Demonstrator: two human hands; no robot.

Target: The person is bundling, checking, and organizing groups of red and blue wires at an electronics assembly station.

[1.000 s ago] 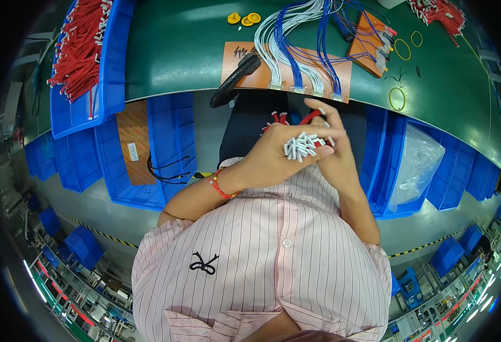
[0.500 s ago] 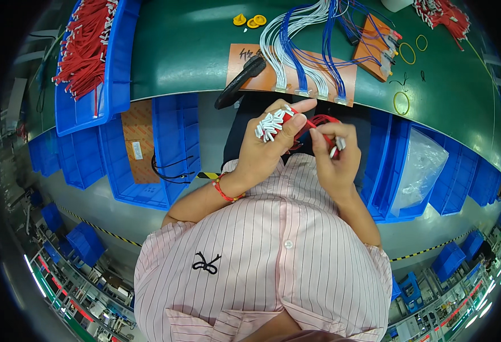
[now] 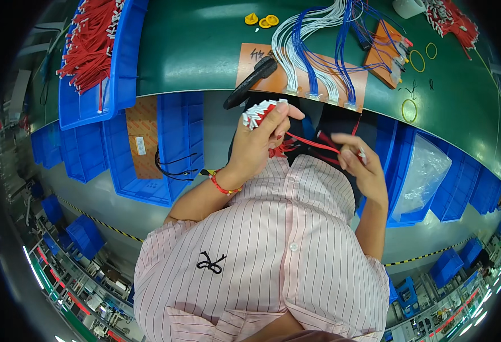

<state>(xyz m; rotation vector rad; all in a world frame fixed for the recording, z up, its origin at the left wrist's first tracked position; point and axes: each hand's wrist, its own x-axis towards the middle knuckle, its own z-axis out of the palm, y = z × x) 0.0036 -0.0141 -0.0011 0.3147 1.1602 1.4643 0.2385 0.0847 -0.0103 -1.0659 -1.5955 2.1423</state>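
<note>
Fingers of my left hand [image 3: 259, 142] are curled tight around a bundle of red wires [image 3: 260, 113], whose white connector ends fan out above the thumb. I see that hand raised in front of my chest, wrist bent back, a red bracelet [image 3: 223, 185] on it, the forearm coming up from the lower left. My right hand [image 3: 361, 165] sits to the right and slightly nearer, thumb and forefinger pinched together on one end of a single red wire [image 3: 313, 145], which runs taut across to the left hand. Its other fingers are loosely bent. Both hands hover just near the edge of the green workbench [image 3: 205, 51]. Farther off on the bench lie blue and white wire harnesses [image 3: 318, 51] on an orange board [image 3: 262, 80]; a blue bin of red wires [image 3: 99, 51] sits far left.
</note>
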